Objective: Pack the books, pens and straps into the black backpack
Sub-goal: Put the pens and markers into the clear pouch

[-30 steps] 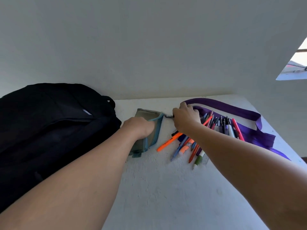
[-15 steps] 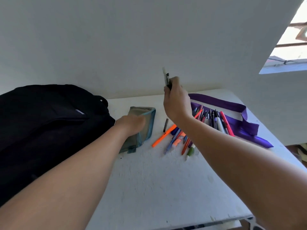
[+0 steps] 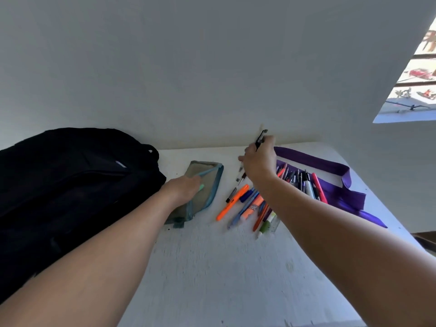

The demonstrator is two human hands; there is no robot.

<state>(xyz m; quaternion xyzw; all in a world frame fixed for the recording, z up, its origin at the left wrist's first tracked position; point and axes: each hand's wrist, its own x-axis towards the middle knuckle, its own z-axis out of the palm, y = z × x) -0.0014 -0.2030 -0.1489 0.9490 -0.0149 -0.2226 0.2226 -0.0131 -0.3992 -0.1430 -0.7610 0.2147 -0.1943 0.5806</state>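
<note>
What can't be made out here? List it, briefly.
Head view only:
- Backpack: its left part is cut off by the frame edge, and the black fabric hides whether it is zipped.
- Pencil case: the left hand covers part of its opening; the contents are unseen.
- Pen in the right hand: blurred, with its lower part hidden by the fingers.
- Pens and purple strap: partly hidden by the right forearm.
- Books: none in view.

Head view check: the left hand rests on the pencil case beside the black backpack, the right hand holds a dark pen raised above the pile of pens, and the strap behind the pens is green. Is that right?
Not quite. In the head view the strap behind the pile of pens is purple, not green. The rest holds: the left hand rests on the pencil case beside the black backpack, and the right hand holds a dark pen raised above the pile.
</note>
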